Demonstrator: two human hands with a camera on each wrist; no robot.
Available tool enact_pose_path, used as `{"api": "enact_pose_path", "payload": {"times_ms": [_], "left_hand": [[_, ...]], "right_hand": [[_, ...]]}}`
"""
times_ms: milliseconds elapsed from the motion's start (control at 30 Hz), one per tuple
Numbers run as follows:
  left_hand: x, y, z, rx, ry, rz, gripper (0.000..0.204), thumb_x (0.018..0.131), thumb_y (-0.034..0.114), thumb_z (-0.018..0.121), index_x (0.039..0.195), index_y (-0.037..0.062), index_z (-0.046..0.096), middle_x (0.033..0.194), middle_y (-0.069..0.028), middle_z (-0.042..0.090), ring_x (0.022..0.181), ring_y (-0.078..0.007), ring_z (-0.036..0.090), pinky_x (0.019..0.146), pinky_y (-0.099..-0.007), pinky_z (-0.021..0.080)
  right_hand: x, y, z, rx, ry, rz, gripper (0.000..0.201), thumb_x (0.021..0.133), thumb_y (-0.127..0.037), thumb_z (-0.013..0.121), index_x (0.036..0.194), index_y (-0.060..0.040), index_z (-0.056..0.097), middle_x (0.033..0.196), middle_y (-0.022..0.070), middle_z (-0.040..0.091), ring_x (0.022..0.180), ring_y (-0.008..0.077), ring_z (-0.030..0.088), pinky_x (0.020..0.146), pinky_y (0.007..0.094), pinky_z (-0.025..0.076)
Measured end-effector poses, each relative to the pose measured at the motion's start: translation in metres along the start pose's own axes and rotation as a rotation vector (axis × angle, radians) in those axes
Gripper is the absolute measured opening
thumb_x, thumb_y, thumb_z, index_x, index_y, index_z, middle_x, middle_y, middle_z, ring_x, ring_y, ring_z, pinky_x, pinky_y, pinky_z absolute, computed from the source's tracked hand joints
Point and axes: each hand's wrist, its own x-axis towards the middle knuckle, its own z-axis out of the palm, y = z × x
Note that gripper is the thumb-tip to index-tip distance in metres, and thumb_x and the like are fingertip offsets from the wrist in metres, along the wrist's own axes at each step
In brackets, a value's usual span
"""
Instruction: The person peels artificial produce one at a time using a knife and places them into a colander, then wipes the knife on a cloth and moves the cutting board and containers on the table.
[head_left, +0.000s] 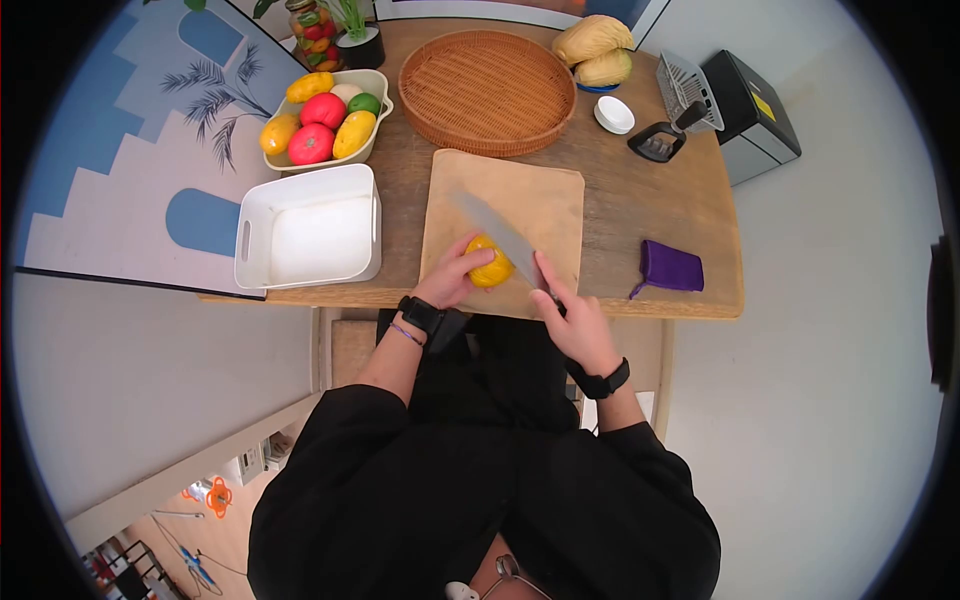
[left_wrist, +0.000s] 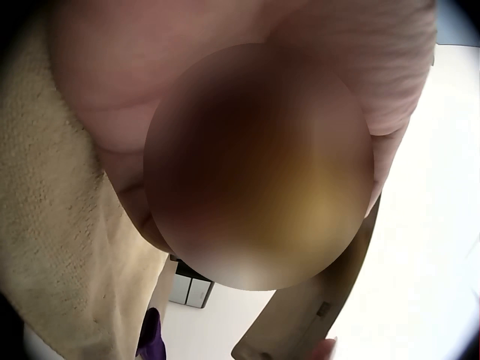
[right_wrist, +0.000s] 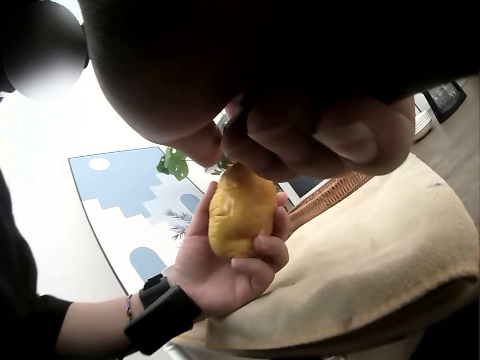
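Observation:
My left hand (head_left: 455,276) grips a yellow, slightly wrinkled fruit (head_left: 490,262) above the front part of a beige cloth-covered board (head_left: 540,200). In the right wrist view the fruit (right_wrist: 241,214) lies in the left palm (right_wrist: 217,274), fingers curled round it. My right hand (head_left: 580,328) holds a large knife by its handle, and the blade (head_left: 500,232) slants up and left beside the fruit. Whether the blade touches the fruit I cannot tell. A blurred disc covers most of the left wrist view; part of the blade (left_wrist: 289,319) shows below it.
At left stand a white bin (head_left: 320,240) and a basket (head_left: 385,105) of mangoes and red and green produce. Behind the board is a round wicker tray (head_left: 485,90). Rightward are a white bowl (head_left: 614,115), a black-handled tool (head_left: 656,145) and a purple pouch (head_left: 672,267).

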Motion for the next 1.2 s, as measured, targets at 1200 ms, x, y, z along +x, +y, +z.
{"api": "enact_pose_path", "payload": {"times_ms": [1200], "left_hand": [[0.008, 0.003, -0.019, -0.352, 0.023, -0.098, 0.055, 0.103, 0.060, 0.050, 0.129, 0.0127, 0.060, 0.111, -0.0072, 0.069, 0.079, -0.0224, 0.066, 0.060, -0.0292, 0.051]], "right_hand": [[0.014, 0.004, 0.020, -0.116, 0.121, 0.147, 0.054, 0.102, -0.034, 0.062, 0.154, -0.0263, 0.049, 0.085, 0.0222, 0.072, 0.080, 0.0426, 0.071, 0.070, 0.0458, 0.057]]}}
